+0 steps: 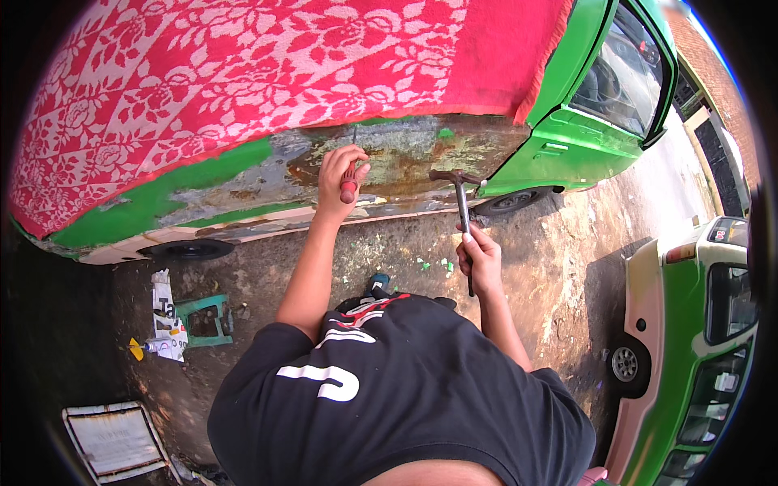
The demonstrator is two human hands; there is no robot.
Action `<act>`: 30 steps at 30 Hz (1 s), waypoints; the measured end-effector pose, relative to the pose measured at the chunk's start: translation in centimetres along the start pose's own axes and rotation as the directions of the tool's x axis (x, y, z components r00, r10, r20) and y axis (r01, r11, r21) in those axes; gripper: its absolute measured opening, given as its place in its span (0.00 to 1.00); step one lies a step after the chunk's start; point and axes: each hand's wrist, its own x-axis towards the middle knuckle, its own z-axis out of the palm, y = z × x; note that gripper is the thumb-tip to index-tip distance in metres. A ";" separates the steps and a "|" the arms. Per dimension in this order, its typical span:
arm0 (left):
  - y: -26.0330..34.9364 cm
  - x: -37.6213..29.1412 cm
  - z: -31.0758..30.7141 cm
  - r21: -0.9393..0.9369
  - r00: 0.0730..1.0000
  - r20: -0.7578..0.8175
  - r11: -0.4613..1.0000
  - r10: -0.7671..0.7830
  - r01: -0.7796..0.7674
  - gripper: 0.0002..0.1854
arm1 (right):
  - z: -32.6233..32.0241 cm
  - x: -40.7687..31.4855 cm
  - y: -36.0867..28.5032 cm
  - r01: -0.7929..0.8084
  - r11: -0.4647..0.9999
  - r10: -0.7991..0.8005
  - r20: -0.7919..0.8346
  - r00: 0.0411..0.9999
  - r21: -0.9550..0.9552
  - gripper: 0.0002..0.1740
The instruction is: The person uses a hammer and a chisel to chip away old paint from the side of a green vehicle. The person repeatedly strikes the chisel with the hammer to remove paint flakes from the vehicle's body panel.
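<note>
My left hand grips a red-handled screwdriver. Its thin shaft points away from me, over the worn side panel of a green van; whether the tip touches is unclear. In my right hand is a hammer, held by its dark metal handle with the head up in front of the panel's lower right part. Paint is stripped from the panel, leaving grey, brown and rusty patches. A red and white floral cloth covers the van above it.
Green paint flakes lie on the ground below the panel. To the left are a green plastic stool and a printed sheet with small items on it. A white metal frame lies lower left. Another green vehicle stands at the right.
</note>
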 end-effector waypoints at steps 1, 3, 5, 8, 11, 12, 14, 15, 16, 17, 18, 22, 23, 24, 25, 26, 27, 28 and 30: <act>0.1 0.7 -0.3 0.051 0.999 -0.005 0.998 0.041 -0.040 0.08 | -0.1 -0.1 0.1 -0.007 1.000 0.007 -0.015 1.000 0.008 0.17; -0.3 1.6 -0.5 0.043 0.997 0.032 0.997 0.063 -0.065 0.07 | -0.5 -0.1 0.6 -0.005 1.000 0.005 -0.029 1.000 -0.008 0.17; -0.6 2.2 -0.5 -0.074 0.993 0.117 0.997 0.033 -0.024 0.05 | -0.8 -0.3 0.9 -0.004 1.000 0.004 -0.057 0.998 0.000 0.16; -0.5 3.5 0.1 -0.086 0.923 0.381 0.996 0.049 -0.017 0.10 | -1.3 -0.6 1.1 -0.002 0.999 0.007 -0.110 0.994 0.045 0.17; -0.1 4.9 1.5 -0.069 0.822 0.544 0.985 0.169 -0.157 0.12 | -1.6 -0.8 1.2 0.009 0.998 0.002 -0.149 0.989 0.067 0.17; -0.2 5.3 2.0 -0.073 0.783 0.587 0.977 0.206 -0.202 0.12 | -1.8 -0.9 1.3 0.010 0.998 0.001 -0.160 0.987 0.066 0.17; -0.1 6.0 3.2 -0.121 0.720 0.641 0.961 0.267 -0.248 0.11 | -2.2 -1.2 1.4 0.017 0.998 -0.004 -0.179 0.984 0.069 0.17; -0.3 6.2 4.0 -0.113 0.709 0.645 0.953 0.286 -0.282 0.13 | -2.4 -1.4 1.5 0.023 0.997 -0.009 -0.187 0.982 0.072 0.17; -0.5 6.3 4.7 -0.106 0.697 0.649 0.943 0.305 -0.314 0.16 | -2.6 -1.5 1.6 0.029 0.997 -0.014 -0.195 0.981 0.076 0.17; -0.7 6.3 5.4 -0.098 0.684 0.653 0.933 0.324 -0.347 0.20 | -2.8 -1.7 1.7 0.035 0.996 -0.019 -0.203 0.979 0.079 0.16; -0.3 6.5 5.9 -0.090 0.677 0.647 0.917 0.350 -0.389 0.20 | -2.9 -1.9 1.7 0.022 0.996 -0.003 -0.223 0.975 0.084 0.16; -1.0 6.8 8.3 -0.069 0.632 0.680 0.891 0.371 -0.448 0.17 | -3.8 -2.7 2.3 -0.005 0.996 0.029 -0.272 0.962 0.088 0.15; -1.2 6.7 8.7 -0.054 0.624 0.694 0.890 0.359 -0.453 0.17 | -4.1 -2.8 2.6 -0.005 0.996 0.029 -0.277 0.960 0.086 0.15; -1.2 6.7 9.1 -0.042 0.611 0.709 0.886 0.351 -0.461 0.16 | -4.3 -3.0 2.7 -0.007 0.996 0.032 -0.292 0.956 0.084 0.14; -1.3 6.6 9.4 -0.030 0.599 0.724 0.883 0.343 -0.469 0.16 | -4.5 -3.2 2.8 -0.010 0.997 0.034 -0.306 0.951 0.082 0.14; -1.4 6.5 9.8 -0.019 0.587 0.737 0.878 0.335 -0.478 0.16 | -4.7 -3.4 2.9 -0.012 0.997 0.037 -0.319 0.947 0.080 0.14; -1.4 6.3 10.0 -0.006 0.575 0.750 0.873 0.326 -0.487 0.15 | -4.9 -3.5 3.1 -0.013 0.997 0.038 -0.334 0.942 0.077 0.14; -1.5 6.2 10.2 0.007 0.564 0.763 0.868 0.316 -0.496 0.15 | -5.0 -3.7 3.3 -0.013 0.997 0.039 -0.348 0.937 0.075 0.14; -1.6 6.2 10.6 0.024 0.514 0.809 0.859 0.284 -0.512 0.11 | -5.4 -3.8 3.8 -0.016 0.998 0.039 -0.379 0.925 0.062 0.15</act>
